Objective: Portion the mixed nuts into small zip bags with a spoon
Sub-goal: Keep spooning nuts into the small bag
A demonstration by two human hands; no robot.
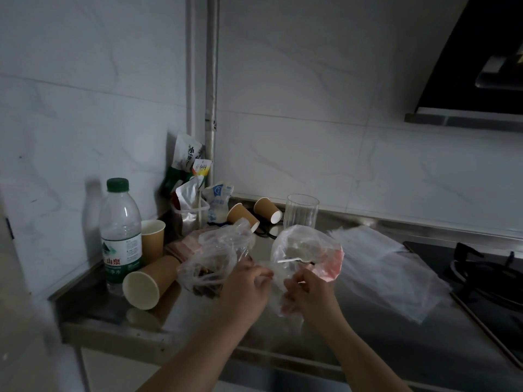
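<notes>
Two bare hands of yours meet over the steel countertop (198,315). Your left hand (246,290) has its fingers closed, pinching the edge of a small clear zip bag (278,274); your right hand (307,292) is likewise curled shut on the same bag's film, close beside the left.

Item: large crumpled clear plastic bag holding dark mixed nuts (210,264), resting on the counter just left of your left hand, the nuts gathered at its bottom.

Item: bundle of clear zip bags with pink-red strips (308,251), raised behind your hands, with a thin white stick-like handle (288,260) showing across it; whether this is the spoon cannot be told.

Item: flat sheet of translucent plastic (387,267), lying to the right, near the black gas hob (486,275).

Item: clear plastic water bottle with green cap (120,236), upright at far left.

Item: four brown paper cups, one upright (152,240) beside the bottle, one on its side (148,281) in front of it, two more tipped over (243,217) (267,210) farther back.

Item: empty clear drinking glass (301,212), upright near the wall.

Item: cluster of snack packets (192,176), propped in the corner.
</notes>
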